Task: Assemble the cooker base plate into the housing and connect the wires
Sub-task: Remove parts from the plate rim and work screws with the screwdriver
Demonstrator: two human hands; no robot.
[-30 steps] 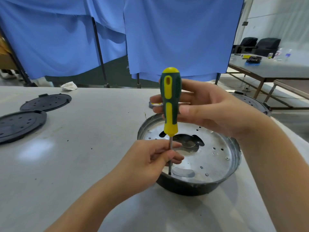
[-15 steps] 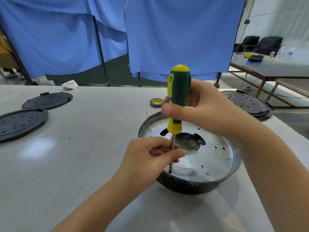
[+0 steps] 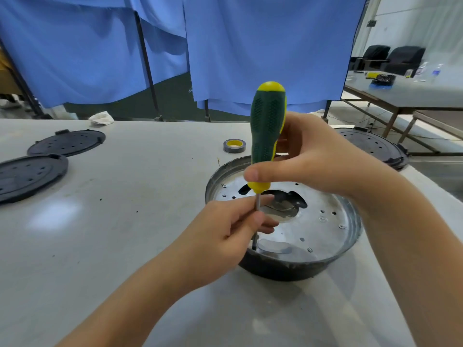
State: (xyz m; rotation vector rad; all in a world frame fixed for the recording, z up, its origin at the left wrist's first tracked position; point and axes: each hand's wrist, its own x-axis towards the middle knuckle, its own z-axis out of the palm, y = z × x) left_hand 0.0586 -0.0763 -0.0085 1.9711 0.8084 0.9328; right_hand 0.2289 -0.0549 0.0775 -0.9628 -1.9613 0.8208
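Right hand (image 3: 323, 161) grips the green-and-yellow screwdriver (image 3: 267, 128) by its handle, fingers curled round it, thumb across the lower end. Left hand (image 3: 225, 236) just below pinches the bare shaft between thumb and fingertips. Shaft upright; its tip meets the silver base plate (image 3: 323, 229) near the edge below the left fingers, probably on a screw, hard to see. Plate sits inside the dark housing (image 3: 283, 270) on the worktop (image 3: 125, 221).

Tape roll (image 3: 234, 145) on table (image 3: 125, 221) — black lids (image 3: 66, 142) left, crumpled rag (image 3: 101, 118) behind.
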